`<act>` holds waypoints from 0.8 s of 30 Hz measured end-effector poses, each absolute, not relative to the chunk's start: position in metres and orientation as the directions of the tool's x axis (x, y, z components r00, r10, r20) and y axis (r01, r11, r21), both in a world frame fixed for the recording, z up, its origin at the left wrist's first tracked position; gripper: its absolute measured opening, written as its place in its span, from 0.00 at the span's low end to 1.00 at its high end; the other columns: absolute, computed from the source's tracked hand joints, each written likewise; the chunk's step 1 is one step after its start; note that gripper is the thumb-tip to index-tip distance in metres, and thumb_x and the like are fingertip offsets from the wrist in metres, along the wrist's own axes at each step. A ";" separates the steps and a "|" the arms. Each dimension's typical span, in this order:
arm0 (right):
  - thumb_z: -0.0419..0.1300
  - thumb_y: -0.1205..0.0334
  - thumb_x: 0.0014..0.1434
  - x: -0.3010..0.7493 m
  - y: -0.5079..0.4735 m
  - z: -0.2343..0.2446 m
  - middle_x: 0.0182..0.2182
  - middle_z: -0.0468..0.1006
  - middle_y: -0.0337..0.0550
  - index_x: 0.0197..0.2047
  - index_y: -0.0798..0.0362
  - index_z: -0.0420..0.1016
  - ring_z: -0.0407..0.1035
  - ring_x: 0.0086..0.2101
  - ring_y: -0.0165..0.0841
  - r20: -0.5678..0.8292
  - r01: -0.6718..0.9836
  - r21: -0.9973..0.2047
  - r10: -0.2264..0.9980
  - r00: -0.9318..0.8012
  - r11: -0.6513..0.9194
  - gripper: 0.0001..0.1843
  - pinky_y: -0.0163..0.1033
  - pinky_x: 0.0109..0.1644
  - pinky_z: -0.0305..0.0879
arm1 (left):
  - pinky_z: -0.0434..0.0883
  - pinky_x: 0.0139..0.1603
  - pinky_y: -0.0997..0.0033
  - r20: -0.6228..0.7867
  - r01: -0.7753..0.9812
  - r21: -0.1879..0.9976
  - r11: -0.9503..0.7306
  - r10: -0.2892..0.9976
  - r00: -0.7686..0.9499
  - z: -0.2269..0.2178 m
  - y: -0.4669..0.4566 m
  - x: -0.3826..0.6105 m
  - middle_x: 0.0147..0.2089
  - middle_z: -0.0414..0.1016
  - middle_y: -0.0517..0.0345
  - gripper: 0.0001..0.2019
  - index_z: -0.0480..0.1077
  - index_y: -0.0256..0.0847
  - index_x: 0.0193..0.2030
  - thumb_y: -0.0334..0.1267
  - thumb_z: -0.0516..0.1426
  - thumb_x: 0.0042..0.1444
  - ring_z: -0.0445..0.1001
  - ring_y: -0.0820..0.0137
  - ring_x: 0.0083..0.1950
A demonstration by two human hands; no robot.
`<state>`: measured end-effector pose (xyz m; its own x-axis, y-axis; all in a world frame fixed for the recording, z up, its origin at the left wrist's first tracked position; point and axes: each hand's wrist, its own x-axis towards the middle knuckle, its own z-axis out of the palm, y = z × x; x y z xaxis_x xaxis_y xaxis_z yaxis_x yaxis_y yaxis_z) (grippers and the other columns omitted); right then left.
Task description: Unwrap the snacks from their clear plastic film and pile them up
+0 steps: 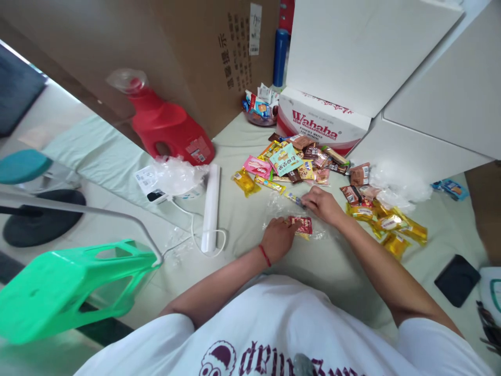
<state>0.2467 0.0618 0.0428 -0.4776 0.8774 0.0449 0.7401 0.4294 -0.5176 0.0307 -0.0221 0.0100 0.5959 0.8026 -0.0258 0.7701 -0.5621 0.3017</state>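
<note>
My left hand [278, 240], with a red cord at the wrist, is closed over the left end of a small red snack packet [303, 224]. That packet lies on a clear plastic bag [319, 231], with a bit of yellow showing below it. Just beyond, my right hand [323, 204] pinches the end of a thin stick-shaped snack packet [293, 198]; its fingertips are partly hidden. Ahead lies a pile of wrapped snacks, with a light green packet [285, 159] on top and a pink one [258, 166] beside it. Yellow-wrapped snacks [391, 223] lie right of my right forearm.
A Wahaba-style white and red carton [323, 122] stands behind the pile, beside a bowl of snacks [260, 109]. Leftward are a red jug [168, 122], a white roll [211, 209] and a green stool [74, 282]. Crumpled clear plastic [403, 185] and a black square [457, 280] lie right.
</note>
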 end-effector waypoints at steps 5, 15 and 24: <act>0.49 0.52 0.75 0.249 -0.007 0.039 0.38 0.79 0.44 0.47 0.48 0.80 0.71 0.36 0.35 -0.031 0.771 -0.459 0.859 -0.511 0.442 0.19 0.38 0.39 0.63 | 0.68 0.42 0.61 -0.040 0.802 0.301 -0.517 0.833 0.552 0.005 -0.025 0.032 0.39 0.81 0.47 0.17 0.74 0.45 0.61 0.33 0.51 0.71 0.79 0.58 0.44; 0.50 0.66 0.75 0.241 -0.037 0.007 0.63 0.75 0.46 0.55 0.47 0.80 0.68 0.55 0.43 0.160 0.676 -0.166 0.696 -0.700 0.718 0.18 0.49 0.53 0.62 | 0.72 0.42 0.67 0.136 0.537 0.718 -0.442 0.847 0.514 -0.016 -0.022 0.006 0.37 0.82 0.55 0.14 0.80 0.46 0.50 0.36 0.52 0.68 0.77 0.67 0.37; 0.54 0.68 0.73 0.242 -0.040 -0.002 0.63 0.75 0.45 0.60 0.44 0.78 0.67 0.57 0.44 0.181 0.697 -0.196 0.723 -0.666 0.690 0.19 0.48 0.51 0.61 | 0.62 0.69 0.43 0.144 0.528 0.809 -0.259 0.958 0.249 -0.028 0.051 0.005 0.69 0.66 0.39 0.54 0.51 0.41 0.78 0.35 0.68 0.43 0.65 0.47 0.68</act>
